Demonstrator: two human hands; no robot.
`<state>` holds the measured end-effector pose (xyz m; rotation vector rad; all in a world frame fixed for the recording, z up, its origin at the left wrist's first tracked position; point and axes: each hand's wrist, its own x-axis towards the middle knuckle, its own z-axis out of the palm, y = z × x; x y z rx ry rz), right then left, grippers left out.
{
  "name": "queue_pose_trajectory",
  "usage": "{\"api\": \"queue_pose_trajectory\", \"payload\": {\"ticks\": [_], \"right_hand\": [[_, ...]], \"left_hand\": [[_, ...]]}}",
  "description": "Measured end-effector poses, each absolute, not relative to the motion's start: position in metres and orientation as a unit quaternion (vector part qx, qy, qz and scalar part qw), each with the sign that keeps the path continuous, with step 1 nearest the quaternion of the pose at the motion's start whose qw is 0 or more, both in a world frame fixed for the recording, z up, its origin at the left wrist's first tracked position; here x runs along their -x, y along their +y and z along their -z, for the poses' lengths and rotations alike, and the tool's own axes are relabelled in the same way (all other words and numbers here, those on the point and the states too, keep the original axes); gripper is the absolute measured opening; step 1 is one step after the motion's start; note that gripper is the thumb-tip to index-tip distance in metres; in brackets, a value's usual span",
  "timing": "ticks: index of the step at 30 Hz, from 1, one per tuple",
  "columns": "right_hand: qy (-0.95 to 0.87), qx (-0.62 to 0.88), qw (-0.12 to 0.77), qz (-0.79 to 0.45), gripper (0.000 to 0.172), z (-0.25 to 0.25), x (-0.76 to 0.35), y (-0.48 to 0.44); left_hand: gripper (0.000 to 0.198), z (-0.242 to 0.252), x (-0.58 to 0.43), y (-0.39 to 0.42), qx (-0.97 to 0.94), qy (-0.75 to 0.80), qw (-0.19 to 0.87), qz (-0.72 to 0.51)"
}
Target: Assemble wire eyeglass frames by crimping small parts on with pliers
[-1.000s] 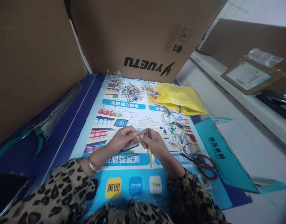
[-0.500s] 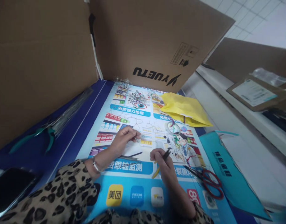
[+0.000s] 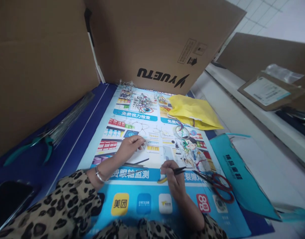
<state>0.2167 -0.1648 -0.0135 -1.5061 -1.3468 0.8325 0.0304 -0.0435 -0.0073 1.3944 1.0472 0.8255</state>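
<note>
— What is held nearest?

— Yellow-handled pliers (image 3: 179, 170) are gripped in the right hand (image 3: 170, 173), fingers closed round them, dark tips pointed right, low over the printed poster (image 3: 132, 202) on the table (image 3: 75, 149). Red scissors (image 3: 220, 189) are seen just beside.

— And farther off?

— The left hand (image 3: 130, 146) is rested on the poster, fingers pinched shut; what is pinched is too small to be told. Beyond, a yellow bag (image 3: 196, 113) is laid before a cardboard box (image 3: 154, 39).

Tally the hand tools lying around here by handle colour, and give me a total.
yellow-handled pliers, held in the right hand: 1
green-handled pliers: 1
red-handled scissors: 1
Total: 3
</note>
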Motion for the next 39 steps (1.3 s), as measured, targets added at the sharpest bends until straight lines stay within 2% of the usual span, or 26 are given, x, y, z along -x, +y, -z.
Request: {"api": "queue_pose_trajectory", "payload": {"ticks": [4,8,13,17,19,23,28,31,33,36,39], "right_hand": [[-0.514,0.673,0.454,-0.277,0.016,0.016,-0.216,-0.165],[-0.571,0.694,0.378,-0.22,0.032,0.018,-0.21,-0.164],[-0.633,0.671,0.339,-0.184,0.022,0.015,-0.219,-0.157],[-0.598,0.699,0.304,-0.248,0.015,0.008,-0.234,-0.138],[-0.57,0.694,0.323,-0.298,0.016,0.005,-0.24,-0.124],[-0.522,0.689,0.388,-0.32,0.016,0.008,-0.248,-0.091],[-0.514,0.687,0.423,-0.293,0.025,0.012,-0.255,-0.072],[-0.519,0.684,0.442,-0.261,0.025,0.012,-0.255,-0.079],[-0.527,0.68,0.449,-0.241,0.025,0.011,-0.253,-0.086],[-0.561,0.68,0.42,-0.214,0.018,0.008,-0.243,-0.097],[-0.611,0.675,0.366,-0.194,0.015,0.007,-0.229,-0.106]], "left_hand": [[0.025,0.015,-0.031,-0.041,-0.647,0.454,0.506,-0.346],[0.019,0.02,-0.03,-0.038,-0.758,0.413,0.38,-0.332],[0.02,0.009,-0.034,-0.038,-0.815,0.445,0.306,-0.21],[0.021,-0.002,-0.049,-0.034,-0.813,0.474,0.31,-0.135],[0.02,-0.004,-0.062,-0.027,-0.809,0.479,0.316,-0.127],[0.019,-0.001,-0.094,-0.009,-0.802,0.48,0.332,-0.125],[0.02,-0.008,-0.116,0.005,-0.817,0.445,0.334,-0.153],[0.026,-0.022,-0.102,0.006,-0.833,0.426,0.315,-0.162],[0.022,-0.033,-0.08,0.001,-0.84,0.422,0.299,-0.164],[0.015,-0.043,-0.038,-0.019,-0.849,0.416,0.287,-0.154],[0.018,-0.038,0.002,-0.049,-0.875,0.395,0.256,-0.116]]}}
